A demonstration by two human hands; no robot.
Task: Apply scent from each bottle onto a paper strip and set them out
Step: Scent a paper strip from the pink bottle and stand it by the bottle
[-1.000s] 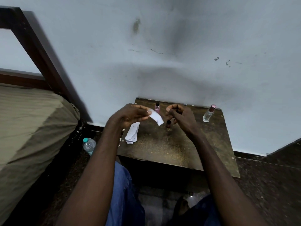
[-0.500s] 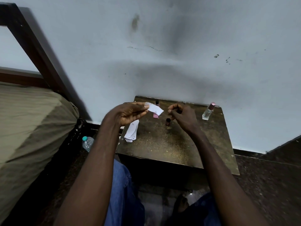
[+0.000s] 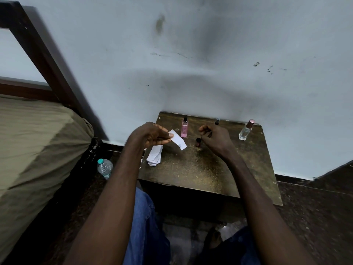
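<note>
1. The paper strip hangs above the bench, just in front of the pink bottle.
2. The left hand pinches one end of it.
3. Likely step: scenting this strip from the small dark bottle. The next move calls for bringing strip and scent together, then laying the strip out.
4. The right hand is raised beside that bottle with its fingers curled; I cannot tell whether it holds anything.
5. Spare strips lie under the left wrist.
</note>
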